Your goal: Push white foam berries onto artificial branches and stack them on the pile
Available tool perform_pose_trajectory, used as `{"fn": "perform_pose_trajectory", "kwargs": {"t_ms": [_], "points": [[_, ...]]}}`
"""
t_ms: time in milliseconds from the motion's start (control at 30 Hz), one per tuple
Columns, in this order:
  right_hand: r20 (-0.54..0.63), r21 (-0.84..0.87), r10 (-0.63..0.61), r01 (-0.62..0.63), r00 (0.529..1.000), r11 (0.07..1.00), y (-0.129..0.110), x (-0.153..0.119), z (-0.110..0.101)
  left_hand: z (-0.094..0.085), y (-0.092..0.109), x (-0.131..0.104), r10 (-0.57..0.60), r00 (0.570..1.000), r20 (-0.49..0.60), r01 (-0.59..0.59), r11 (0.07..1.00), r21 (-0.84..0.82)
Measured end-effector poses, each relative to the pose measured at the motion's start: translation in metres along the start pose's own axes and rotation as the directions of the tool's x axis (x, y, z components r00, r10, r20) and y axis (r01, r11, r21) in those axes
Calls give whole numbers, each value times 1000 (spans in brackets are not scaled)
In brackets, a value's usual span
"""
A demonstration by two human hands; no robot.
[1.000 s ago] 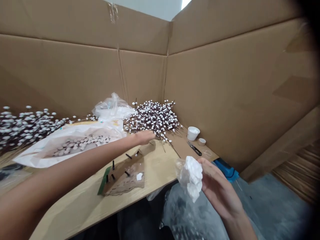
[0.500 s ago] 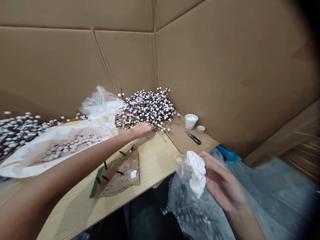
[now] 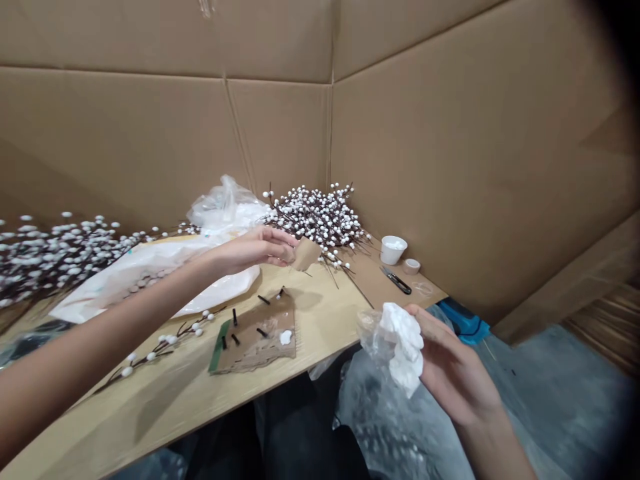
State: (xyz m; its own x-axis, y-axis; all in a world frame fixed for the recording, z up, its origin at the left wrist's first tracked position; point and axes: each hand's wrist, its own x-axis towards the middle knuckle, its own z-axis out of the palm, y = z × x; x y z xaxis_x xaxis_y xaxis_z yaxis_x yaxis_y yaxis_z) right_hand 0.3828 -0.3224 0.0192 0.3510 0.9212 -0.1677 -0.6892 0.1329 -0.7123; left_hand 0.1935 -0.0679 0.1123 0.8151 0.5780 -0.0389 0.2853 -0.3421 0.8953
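Note:
My left hand (image 3: 263,247) reaches over the table, its fingers closed on a small brown piece of cardboard (image 3: 307,255) in front of the pile of white-berry twigs (image 3: 320,217). Off the table's front edge, my right hand (image 3: 447,363) holds a crumpled white wad (image 3: 401,347) with clear plastic around it. Between the hands and nearer to me lies a cardboard piece (image 3: 250,355) with several short black sticks, a white blob and a green edge. A single berry twig (image 3: 150,357) lies under my left forearm.
A white cup (image 3: 393,250), a tape roll (image 3: 412,267) and black snips (image 3: 397,280) are at the table's right corner. White plastic bags (image 3: 227,213) and more berry twigs (image 3: 60,257) lie to the left. Cardboard walls (image 3: 425,133) enclose the back and right.
My left hand has lifted from beside the twig pile, and the brown piece now shows in it. The view has shifted, and the single twig has come into sight. My right hand still holds the wad.

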Motion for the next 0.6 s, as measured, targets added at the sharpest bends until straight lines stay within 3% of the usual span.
{"fn": "perform_pose_trajectory", "kwargs": {"t_ms": [133, 333, 500, 600], "points": [[3, -24, -21, 22, 1000, 999, 4, -3, 12, -4, 10, -48, -35, 999, -38, 30, 991, -127], [53, -55, 27, -24, 998, 998, 4, -7, 36, -13, 3, -124, -93, 985, -147, 59, 973, -222], [-157, 16, 64, -62, 985, 998, 12, -2, 41, -15, -22, -189, -319, 917, -240, 236, 918, -318], [-123, 40, 63, -59, 990, 997, 19, 5, 41, -11, -47, -215, -354, 907, -227, 282, 912, -297]]}}
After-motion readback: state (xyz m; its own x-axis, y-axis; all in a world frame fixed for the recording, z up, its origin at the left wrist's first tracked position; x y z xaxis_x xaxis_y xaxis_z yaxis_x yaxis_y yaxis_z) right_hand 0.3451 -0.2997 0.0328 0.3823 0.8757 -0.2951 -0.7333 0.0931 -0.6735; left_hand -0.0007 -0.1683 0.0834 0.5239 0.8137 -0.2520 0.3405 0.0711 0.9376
